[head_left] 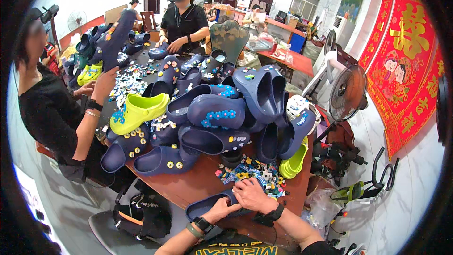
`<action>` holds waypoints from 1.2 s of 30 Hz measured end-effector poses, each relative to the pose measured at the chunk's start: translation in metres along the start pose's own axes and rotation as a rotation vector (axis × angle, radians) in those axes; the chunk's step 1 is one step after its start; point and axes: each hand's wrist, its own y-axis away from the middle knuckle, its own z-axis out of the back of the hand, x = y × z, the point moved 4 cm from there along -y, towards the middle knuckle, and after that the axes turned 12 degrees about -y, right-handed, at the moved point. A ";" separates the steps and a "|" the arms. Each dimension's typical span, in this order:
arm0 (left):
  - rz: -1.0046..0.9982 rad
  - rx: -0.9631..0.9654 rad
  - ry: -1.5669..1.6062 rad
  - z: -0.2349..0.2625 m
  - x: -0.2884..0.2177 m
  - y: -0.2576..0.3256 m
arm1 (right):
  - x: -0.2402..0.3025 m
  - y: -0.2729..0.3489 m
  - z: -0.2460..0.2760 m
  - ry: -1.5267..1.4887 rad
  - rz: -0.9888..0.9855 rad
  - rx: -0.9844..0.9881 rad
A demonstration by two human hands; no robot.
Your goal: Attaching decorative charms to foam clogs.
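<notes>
Near the front edge of the table lies a navy clog, its heel opening toward the left. My left hand grips it, thumb and fingers at the foot opening. Over the clog's front part, my right hand has its fingers bent and pressed together beside the left fingertips. Whatever is between the right fingers is hidden or too small to name. Just beyond my hands spreads a pile of small colourful shoe charms, in blue, yellow, white and black.
A big heap of navy clogs, many with charms, covers the red-brown table. Lime-green clogs lie among them. On the left a co-worker holds up a navy clog; another works across the table. A fan stands right.
</notes>
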 end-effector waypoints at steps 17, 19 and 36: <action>-0.078 -0.177 -0.136 0.021 0.010 -0.018 | -0.002 -0.004 -0.031 -0.034 0.025 0.260; 0.016 -0.133 -0.155 0.023 0.018 -0.021 | 0.002 -0.003 -0.030 -0.027 -0.013 0.220; 0.092 -0.083 0.084 0.022 -0.004 -0.005 | -0.016 0.029 -0.030 -0.528 -0.338 -0.119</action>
